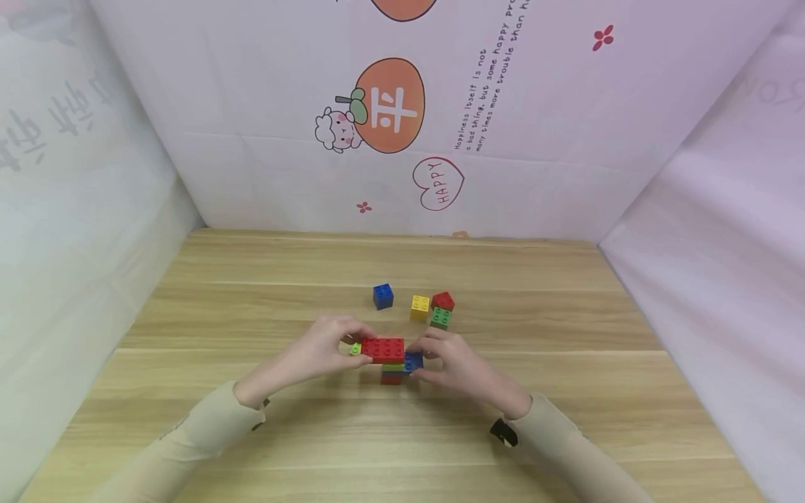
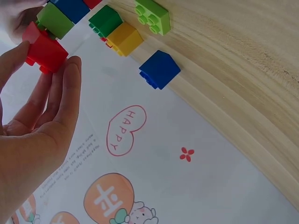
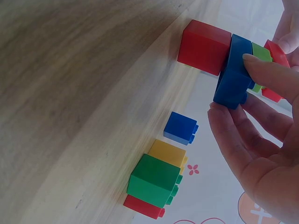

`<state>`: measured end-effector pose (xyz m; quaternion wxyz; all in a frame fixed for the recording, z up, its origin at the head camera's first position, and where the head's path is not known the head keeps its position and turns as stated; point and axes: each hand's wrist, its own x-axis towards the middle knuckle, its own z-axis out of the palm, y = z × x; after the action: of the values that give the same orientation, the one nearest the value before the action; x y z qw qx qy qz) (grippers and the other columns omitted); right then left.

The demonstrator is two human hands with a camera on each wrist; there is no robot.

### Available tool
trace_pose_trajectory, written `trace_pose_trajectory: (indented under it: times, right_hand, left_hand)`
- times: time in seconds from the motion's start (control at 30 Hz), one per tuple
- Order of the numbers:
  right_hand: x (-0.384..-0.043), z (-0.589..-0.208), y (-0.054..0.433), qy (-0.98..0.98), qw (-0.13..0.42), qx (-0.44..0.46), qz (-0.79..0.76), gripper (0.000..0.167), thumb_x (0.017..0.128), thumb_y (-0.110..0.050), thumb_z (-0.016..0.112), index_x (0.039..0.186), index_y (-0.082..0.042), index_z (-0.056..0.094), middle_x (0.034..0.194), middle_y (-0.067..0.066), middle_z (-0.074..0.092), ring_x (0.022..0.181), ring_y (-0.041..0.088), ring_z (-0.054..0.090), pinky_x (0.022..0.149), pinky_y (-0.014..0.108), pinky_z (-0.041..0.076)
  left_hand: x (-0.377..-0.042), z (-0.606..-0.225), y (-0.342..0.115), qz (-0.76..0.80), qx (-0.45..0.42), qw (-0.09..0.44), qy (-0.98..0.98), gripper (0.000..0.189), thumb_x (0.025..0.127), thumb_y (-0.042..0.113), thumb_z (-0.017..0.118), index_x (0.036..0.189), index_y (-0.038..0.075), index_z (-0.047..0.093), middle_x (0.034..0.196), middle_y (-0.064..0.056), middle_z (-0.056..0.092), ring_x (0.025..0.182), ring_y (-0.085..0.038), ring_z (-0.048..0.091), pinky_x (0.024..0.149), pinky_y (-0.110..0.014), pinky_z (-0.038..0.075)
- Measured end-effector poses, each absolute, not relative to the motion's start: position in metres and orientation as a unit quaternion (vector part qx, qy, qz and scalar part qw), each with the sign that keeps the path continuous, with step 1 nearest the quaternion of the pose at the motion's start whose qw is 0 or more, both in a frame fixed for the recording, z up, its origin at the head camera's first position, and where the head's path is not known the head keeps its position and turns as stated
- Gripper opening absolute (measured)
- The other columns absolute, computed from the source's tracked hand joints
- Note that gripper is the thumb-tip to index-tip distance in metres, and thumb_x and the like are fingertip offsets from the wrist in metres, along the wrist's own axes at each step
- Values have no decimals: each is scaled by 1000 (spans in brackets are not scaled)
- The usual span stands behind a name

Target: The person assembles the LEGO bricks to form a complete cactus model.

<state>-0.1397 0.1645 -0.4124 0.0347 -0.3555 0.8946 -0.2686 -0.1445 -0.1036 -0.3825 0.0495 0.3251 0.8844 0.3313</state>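
Head view: white printed cloth (image 1: 283,181) stands on three sides of a wood-grain surface (image 1: 377,447). Near the middle, an upright stack (image 1: 390,358) lies between two hands; whether its base touches the surface cannot be told. The left hand (image 1: 323,347), nearly closed, pinches the left end of the long red block (image 1: 382,351) on top. The right hand (image 1: 458,365), also nearly closed, grips the blue block (image 1: 414,361) that projects rightward lower down. A loose lime block (image 1: 356,348) shows partly behind the left fingers. Beyond stand a loose blue block (image 1: 383,297), a yellow block (image 1: 420,307), a green block (image 1: 441,318) and a loose red block (image 1: 443,300).

Left wrist view: the left thumb and fingers are parted only by the width of the long red block, which adjoins the lime layer (image 2: 55,21). The loose lime block lies apart.

Right wrist view: thumb and fingers clasp the blue block's overhanging end. Stack order, base to top: bottom red block (image 3: 204,46), blue, lime, long red; glossy, studded and offset like steps. The step in hand appears to be seating the top block; the next move probably calls for even downward pressure, with the blue block steadied. Full seating cannot be confirmed.
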Motion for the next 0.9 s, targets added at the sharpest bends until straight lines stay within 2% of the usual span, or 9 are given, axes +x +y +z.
trace_pose_trajectory:
  times: [0.2,0.47,0.67,0.9]
  right_hand:
    - [-140,-413,164,893,27,-360,-269,31,84,-16,80,112,-8,71,107,4,70,93,12,68,82,22,60]
    - [-141,-412,163,896,38,-349,-271,33,84,-16,80,114,-7,70,108,5,70,94,14,69,82,28,62]
    - [-140,-411,163,896,38,-350,-270,34,84,-16,79,115,-6,70,108,6,70,94,15,69,82,29,62]
    - [-140,-411,163,892,32,-357,-275,34,83,-15,79,114,-5,70,107,8,70,94,16,69,81,29,62]
  left_hand:
    - [-144,-382,-103,328,328,49,884,29,83,12,78,111,6,71,108,-8,75,94,-16,70,82,-30,61]
    - [-143,-384,-102,337,331,53,880,31,85,11,76,115,6,70,112,-9,73,97,-19,71,84,-30,61]
    - [-142,-385,-101,343,333,49,877,34,83,12,76,117,7,70,111,-8,71,96,-18,69,82,-35,61]
    - [-143,-386,-102,347,342,44,872,35,81,12,78,115,8,70,109,-7,71,92,-15,68,79,-31,61]
